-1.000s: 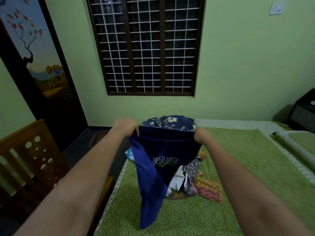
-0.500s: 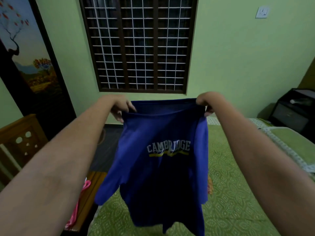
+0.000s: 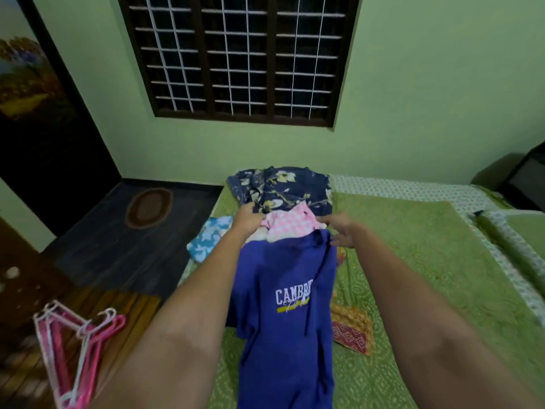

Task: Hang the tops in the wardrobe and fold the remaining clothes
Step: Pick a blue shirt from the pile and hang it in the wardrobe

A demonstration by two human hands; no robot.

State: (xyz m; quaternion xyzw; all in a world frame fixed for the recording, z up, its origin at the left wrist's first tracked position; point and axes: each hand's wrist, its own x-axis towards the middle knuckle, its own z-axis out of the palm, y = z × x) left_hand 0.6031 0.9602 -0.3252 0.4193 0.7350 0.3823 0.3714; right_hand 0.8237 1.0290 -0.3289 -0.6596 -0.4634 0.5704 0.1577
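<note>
A blue T-shirt (image 3: pixel 283 314) with white "CAMBRI" lettering lies front-up on the green bed (image 3: pixel 413 276), its top draped over a pile of clothes. My right hand (image 3: pixel 342 231) pinches the shirt's right shoulder edge. My left hand (image 3: pixel 247 218) sits past the shirt's top left corner, fingers curled on the pile where a pink checked garment (image 3: pixel 290 224) meets a navy floral garment (image 3: pixel 283 187); whether it grips cloth is hidden. A light blue patterned piece (image 3: pixel 206 239) hangs off the bed's left edge. An orange patterned cloth (image 3: pixel 352 326) shows right of the shirt.
Pink and white hangers (image 3: pixel 76 346) lie on a wooden bench at lower left. A dark door with a painted panel (image 3: pixel 35 113) stands at left, a barred window (image 3: pixel 239 57) ahead. A round mat (image 3: pixel 149 206) lies on the dark floor. A black unit (image 3: pixel 528 178) is far right.
The T-shirt was held up spread in front of the window; now it is lowered onto the bed and pile, and my view has tipped down. My left hand moved beyond the shirt's corner.
</note>
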